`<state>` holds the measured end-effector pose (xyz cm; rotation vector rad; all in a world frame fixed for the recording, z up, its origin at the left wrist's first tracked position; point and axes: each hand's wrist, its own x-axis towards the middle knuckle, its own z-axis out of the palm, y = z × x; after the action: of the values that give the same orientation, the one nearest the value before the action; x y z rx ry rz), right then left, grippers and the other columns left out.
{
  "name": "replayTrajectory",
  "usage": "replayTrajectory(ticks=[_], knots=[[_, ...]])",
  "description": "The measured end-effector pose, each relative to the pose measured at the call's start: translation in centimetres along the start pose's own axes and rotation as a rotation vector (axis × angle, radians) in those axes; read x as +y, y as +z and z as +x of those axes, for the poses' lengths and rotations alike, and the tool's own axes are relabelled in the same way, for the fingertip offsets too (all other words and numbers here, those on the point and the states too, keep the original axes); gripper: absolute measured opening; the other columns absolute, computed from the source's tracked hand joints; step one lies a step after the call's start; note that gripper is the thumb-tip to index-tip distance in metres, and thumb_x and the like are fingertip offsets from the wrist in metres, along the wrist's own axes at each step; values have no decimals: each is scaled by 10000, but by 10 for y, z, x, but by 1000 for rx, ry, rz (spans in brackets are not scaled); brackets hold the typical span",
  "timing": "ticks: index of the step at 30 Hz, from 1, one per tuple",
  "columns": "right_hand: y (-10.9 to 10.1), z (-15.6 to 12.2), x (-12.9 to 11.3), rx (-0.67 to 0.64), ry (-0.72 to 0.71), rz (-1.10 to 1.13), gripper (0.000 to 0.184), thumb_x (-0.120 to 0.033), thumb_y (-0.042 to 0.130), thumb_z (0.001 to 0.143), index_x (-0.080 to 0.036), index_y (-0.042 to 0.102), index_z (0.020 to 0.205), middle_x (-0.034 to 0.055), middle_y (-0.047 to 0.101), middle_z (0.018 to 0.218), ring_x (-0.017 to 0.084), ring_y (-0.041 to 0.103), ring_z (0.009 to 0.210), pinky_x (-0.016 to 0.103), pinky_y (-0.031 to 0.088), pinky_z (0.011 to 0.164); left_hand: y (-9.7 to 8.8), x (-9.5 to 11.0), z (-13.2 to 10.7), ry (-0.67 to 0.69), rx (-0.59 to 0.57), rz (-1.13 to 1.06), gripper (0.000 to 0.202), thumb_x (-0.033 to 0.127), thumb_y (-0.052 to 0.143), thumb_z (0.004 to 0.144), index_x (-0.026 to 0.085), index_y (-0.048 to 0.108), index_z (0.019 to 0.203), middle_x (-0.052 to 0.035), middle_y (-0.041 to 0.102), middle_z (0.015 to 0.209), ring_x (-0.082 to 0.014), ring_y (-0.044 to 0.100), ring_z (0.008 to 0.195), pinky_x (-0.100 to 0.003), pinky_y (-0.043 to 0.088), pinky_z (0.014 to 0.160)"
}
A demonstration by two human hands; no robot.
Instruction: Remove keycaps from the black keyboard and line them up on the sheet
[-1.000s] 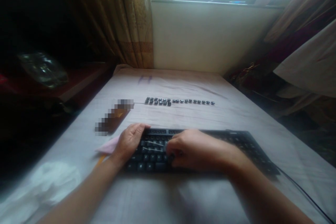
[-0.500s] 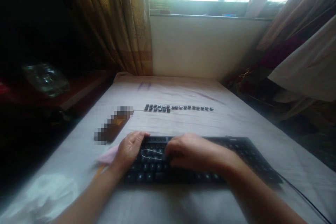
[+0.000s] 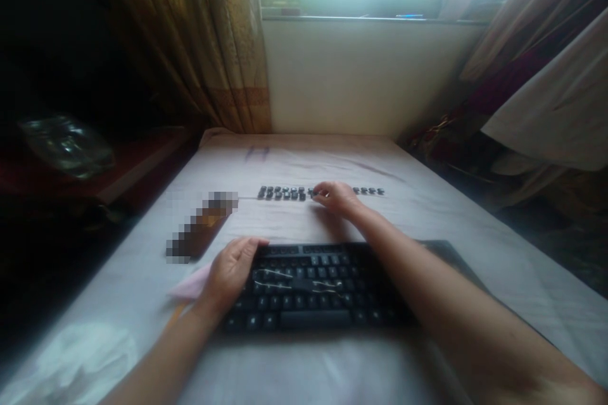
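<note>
A black computer keyboard lies in front of me, with bare patches where keycaps are off in its upper left rows. My left hand grips its left end, thumb along the top edge. On the keys rests a wire keycap puller with a dark middle and wire prongs at both ends. Beyond the keyboard, loose black keycaps stand in two rows on the cloth. My right hand reaches over there, fingertips pinched on a keycap at the right end of the lower row. The hand hides part of the upper row.
Left of the keyboard lies a brown, partly pixelated object. A pink item is beside my left wrist, and a crumpled clear plastic bag is at the near left. White cloth covers the surface; a wall and curtain stand behind.
My right hand has moved from the keyboard forward to the keycap rows. The keycap puller now lies fully visible on the keys. My left hand has stayed on the keyboard.
</note>
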<state>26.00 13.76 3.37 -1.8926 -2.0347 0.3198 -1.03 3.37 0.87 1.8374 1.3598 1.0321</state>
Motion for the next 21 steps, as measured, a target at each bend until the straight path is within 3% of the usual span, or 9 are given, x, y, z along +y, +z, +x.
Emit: replayTrajectory(ticks=[6,21], knots=[[14,10,3,6,29,-47,258,-307,642,791,-270,717,1034,13,732,910,178,647,829,231,429,683,0,-2,0,-12,-12,9,394,457,419,905,197,713,928,-60,719,972,-238,640,985,-377,465,929],[14,11,-2,-22,31,-102,260,-329,625,796,-280,710,1037,12,736,922,188,648,850,238,429,691,0,0,0,-11,-21,-6,396,466,415,904,200,707,928,-63,713,980,-239,626,1003,-387,451,948]])
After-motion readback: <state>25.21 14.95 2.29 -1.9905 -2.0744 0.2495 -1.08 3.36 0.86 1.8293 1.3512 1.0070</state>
